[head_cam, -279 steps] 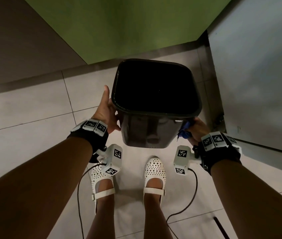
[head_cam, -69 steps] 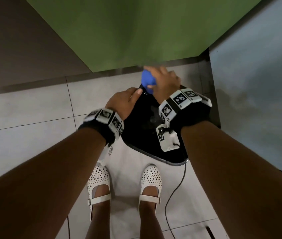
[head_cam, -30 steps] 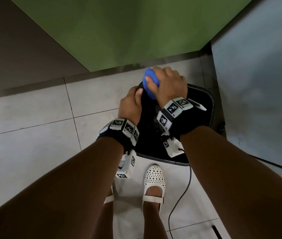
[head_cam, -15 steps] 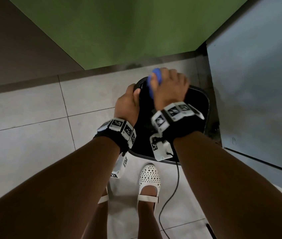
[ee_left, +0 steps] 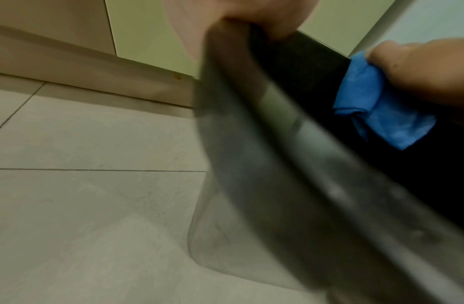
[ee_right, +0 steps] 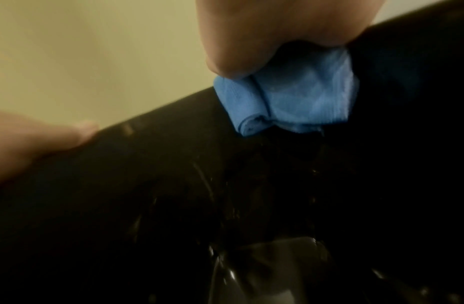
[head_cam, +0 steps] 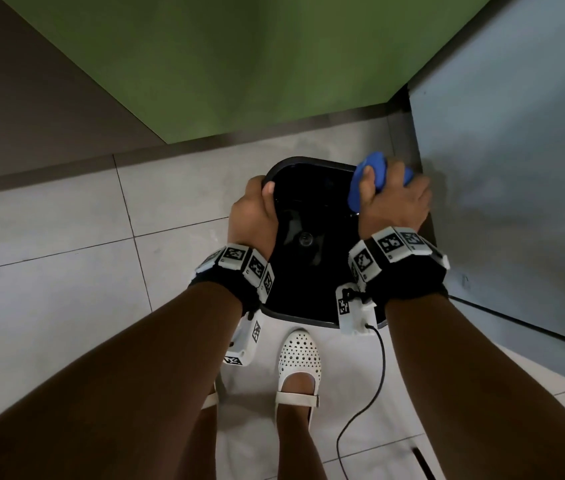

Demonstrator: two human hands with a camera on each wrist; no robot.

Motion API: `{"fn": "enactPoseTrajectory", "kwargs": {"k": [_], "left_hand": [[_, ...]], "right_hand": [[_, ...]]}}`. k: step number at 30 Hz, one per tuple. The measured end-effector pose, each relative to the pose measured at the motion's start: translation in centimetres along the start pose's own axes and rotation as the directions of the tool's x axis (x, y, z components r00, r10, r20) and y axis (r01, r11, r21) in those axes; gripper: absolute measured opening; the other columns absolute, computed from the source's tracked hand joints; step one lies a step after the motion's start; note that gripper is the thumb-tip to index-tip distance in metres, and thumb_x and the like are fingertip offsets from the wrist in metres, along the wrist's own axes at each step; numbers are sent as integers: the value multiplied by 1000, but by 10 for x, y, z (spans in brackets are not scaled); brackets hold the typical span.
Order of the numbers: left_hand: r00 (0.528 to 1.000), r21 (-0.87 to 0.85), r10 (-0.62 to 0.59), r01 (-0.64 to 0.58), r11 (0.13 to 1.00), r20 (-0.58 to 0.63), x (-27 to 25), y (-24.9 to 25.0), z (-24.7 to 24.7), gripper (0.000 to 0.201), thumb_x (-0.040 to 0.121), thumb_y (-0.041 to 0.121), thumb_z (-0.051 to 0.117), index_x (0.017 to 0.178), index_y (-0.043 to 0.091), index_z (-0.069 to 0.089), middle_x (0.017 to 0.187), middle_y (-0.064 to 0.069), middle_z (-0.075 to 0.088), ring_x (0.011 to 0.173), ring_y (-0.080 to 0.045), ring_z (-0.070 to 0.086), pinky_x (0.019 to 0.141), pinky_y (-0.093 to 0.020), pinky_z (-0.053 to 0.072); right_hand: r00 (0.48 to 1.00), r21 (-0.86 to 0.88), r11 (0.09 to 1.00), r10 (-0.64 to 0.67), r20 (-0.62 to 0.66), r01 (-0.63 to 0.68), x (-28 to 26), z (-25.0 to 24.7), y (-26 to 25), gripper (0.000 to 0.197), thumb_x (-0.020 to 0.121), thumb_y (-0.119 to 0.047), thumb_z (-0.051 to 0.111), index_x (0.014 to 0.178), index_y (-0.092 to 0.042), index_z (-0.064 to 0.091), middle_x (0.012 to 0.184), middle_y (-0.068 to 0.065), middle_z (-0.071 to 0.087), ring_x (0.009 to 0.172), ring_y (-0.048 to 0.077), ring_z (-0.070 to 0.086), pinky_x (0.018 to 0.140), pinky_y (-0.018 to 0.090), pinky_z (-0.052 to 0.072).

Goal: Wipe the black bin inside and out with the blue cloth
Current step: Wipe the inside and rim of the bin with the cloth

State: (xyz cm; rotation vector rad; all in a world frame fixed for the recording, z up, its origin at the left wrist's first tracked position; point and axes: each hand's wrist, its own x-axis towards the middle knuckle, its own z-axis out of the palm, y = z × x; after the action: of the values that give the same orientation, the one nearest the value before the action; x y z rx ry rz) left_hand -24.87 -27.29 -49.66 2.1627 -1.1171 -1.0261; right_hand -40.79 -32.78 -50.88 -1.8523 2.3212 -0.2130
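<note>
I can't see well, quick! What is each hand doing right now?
Left hand: closed, gripping the rim of the black bin.
Right hand: closed, holding the bunched blue cloth against the bin's edge.

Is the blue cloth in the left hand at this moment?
No, the right hand grips the bunched blue cloth at the far right of the rim, while the left hand holds the black bin by its left rim.

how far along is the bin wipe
In hand: the right hand grips the bunched blue cloth on the far right rim of the black plastic bin, while the left hand holds the left rim. What's already wiped can't be told.
</note>
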Motion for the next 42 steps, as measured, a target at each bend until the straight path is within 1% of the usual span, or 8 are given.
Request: {"fn": "enactPoseTrajectory", "kwargs": {"k": [6,9,12,16,22,27,34,42], "left_hand": [[998,-46,-62,62,997,-9,-6,-6,-20,41,100,24,28,140,12,31,133,-13,56,119,-31,56,96,-33,43],[997,174,63,-70,982,46,19,-2,-37,45,100,32,28,143,21,31,155,-1,29,145,-21,22,118,-51,14],[963,414,128,-218,884,235,53,10,-41,43,100,38,25,138,28,40,154,2,31,148,-20,10,115,-59,4],[894,311,146,-295,903,424,61,9,-35,45,98,42,25,124,16,53,127,-15,59,121,-31,52,96,-35,36],[910,269,160,-275,923,384,56,2,-32,39,99,39,31,113,14,57,106,-18,67,99,-35,60,80,-32,42],[917,250,180,-278,927,355,45,-1,-25,40,99,41,26,114,17,54,95,-16,68,90,-36,61,77,-36,45],[943,266,163,-243,933,291,34,0,-23,41,99,40,25,113,13,53,92,-19,68,86,-37,61,74,-40,48],[963,276,107,-176,945,247,32,2,-20,42,99,41,24,113,13,53,92,-19,68,86,-38,62,71,-35,42]], "right_hand": [[979,50,985,-172,111,168,17,-4,-24,64,82,-54,26,114,-10,60,109,24,60,96,41,57,78,45,45],[921,74,942,-335,200,326,25,-6,-37,69,79,-56,19,122,-16,55,121,18,55,107,37,51,85,43,41],[862,86,905,-423,280,416,27,-2,-58,61,84,-52,23,124,-18,53,125,13,53,115,34,47,95,41,34],[858,50,900,-428,285,433,25,1,-82,61,85,-50,21,131,-20,47,126,12,53,115,32,47,97,39,32],[952,217,952,-255,168,217,33,-1,-65,38,95,-36,40,128,-19,50,139,19,37,115,36,51,93,43,46],[949,40,964,-267,166,264,22,4,-73,34,96,-35,36,119,-21,57,143,6,43,138,32,27,108,64,20],[913,-85,918,-368,177,386,27,0,-74,47,88,-48,32,112,-17,60,109,15,62,88,39,60,72,42,47],[979,9,997,-71,192,71,3,-24,-6,40,97,-40,36,124,-13,49,117,21,53,97,41,56,72,42,47]]}}
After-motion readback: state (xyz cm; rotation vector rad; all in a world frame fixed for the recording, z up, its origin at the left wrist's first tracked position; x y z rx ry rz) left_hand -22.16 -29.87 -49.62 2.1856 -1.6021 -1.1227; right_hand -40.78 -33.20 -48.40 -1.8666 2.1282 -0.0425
